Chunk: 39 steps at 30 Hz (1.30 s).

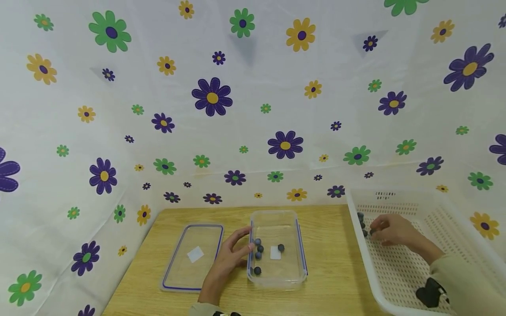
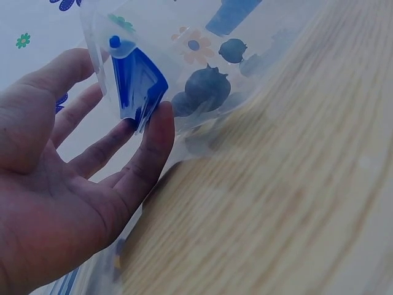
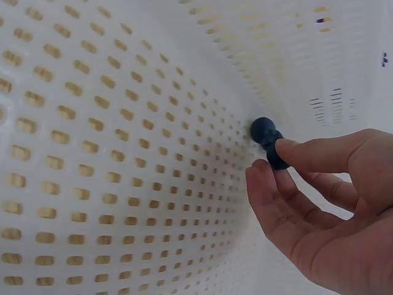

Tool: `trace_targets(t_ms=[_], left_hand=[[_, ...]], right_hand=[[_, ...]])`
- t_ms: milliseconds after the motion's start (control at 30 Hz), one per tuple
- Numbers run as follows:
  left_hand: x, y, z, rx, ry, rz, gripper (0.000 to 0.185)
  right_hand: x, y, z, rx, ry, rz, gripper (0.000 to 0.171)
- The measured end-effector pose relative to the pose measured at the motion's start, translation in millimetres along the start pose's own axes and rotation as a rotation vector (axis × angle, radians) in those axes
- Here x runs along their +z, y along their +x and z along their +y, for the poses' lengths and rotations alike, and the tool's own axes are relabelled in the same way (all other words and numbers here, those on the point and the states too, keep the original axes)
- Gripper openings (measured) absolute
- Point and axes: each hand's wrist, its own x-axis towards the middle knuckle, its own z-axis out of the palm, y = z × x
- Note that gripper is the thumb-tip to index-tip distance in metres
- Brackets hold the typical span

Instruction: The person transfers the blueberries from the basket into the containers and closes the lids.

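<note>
The right hand (image 1: 389,230) reaches into the white perforated basket (image 1: 435,219) at the right of the wooden table (image 1: 336,263), its thumb and fingertips pinching a dark blueberry (image 3: 276,157) against the basket's left wall, with another berry (image 3: 263,129) touching it just beyond. The left hand (image 1: 231,254) rests with straight, relaxed fingers against the left side of the clear container (image 1: 276,281) in the middle of the table, touching its blue clasp (image 2: 138,86). Several blueberries (image 1: 258,254) lie inside the container. Its clear lid (image 1: 193,256) lies flat just to the left
</note>
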Motion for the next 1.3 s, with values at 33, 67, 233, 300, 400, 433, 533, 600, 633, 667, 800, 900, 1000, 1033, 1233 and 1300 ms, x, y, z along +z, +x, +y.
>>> trace_targets(t_ms=[33, 67, 233, 300, 400, 433, 533, 600, 633, 667, 800, 900, 1000, 1033, 1233, 1300], left_hand=[[-0.1, 0.0, -0.1, -0.001, 0.001, 0.002, 0.062], [-0.1, 0.0, -0.1, 0.001, 0.002, 0.002, 0.062], [-0.1, 0.0, 0.2, 0.002, 0.018, 0.003, 0.062], [-0.2, -0.3, 0.5, 0.001, 0.025, 0.005, 0.061], [0.3, -0.9, 0.5, -0.001, 0.028, 0.011, 0.061], [0.4, -1.1, 0.5, -0.002, 0.028, 0.014, 0.061], [0.8, -1.8, 0.5, -0.001, 0.024, 0.017, 0.061], [1.0, -2.2, 0.4, 0.000, 0.024, 0.010, 0.061], [1.2, -2.4, 0.4, 0.001, 0.024, 0.008, 0.061], [1.3, -2.5, 0.3, 0.003, 0.023, 0.007, 0.061], [1.6, -1.9, 0.3, 0.011, 0.033, 0.008, 0.060], [1.9, -0.4, 0.9, 0.014, 0.038, 0.007, 0.061], [2.6, 0.4, 1.0, 0.013, 0.041, 0.001, 0.061], [2.7, 0.6, 1.0, 0.013, 0.042, 0.001, 0.061], [1.9, 0.3, 0.6, 0.012, 0.046, 0.012, 0.061], [1.2, -0.2, 0.8, 0.008, 0.045, 0.014, 0.061]], right_hand=[[-2.2, -1.1, -1.1, -0.008, 0.007, 0.010, 0.030], [-4.8, -2.3, -2.2, -0.016, 0.009, 0.019, 0.031], [-19.2, -10.6, -7.9, -0.084, -0.002, 0.073, 0.034], [-24.4, -13.8, -13.0, -0.121, -0.006, 0.093, 0.036], [-30.7, -19.6, -24.3, -0.152, -0.003, 0.131, 0.039], [-32.0, -21.6, -29.0, -0.164, 0.002, 0.146, 0.040], [-34.8, -28.3, -44.3, -0.184, 0.016, 0.191, 0.043], [-34.6, -32.8, -54.7, -0.202, 0.022, 0.221, 0.043], [-34.2, -35.2, -59.6, -0.211, 0.022, 0.232, 0.043], [-33.5, -37.4, -64.4, -0.223, 0.026, 0.243, 0.043], [-28.6, -46.2, -80.4, -0.273, 0.061, 0.280, 0.039], [-23.8, -52.1, -90.4, -0.306, 0.094, 0.295, 0.036], [-16.8, -57.6, -100.3, -0.329, 0.133, 0.301, 0.035], [-14.3, -59.2, -103.6, -0.340, 0.146, 0.302, 0.035], [6.6, -66.3, -127.6, -0.426, 0.239, 0.309, 0.031], [15.0, -68.4, -135.7, -0.455, 0.268, 0.308, 0.030]])
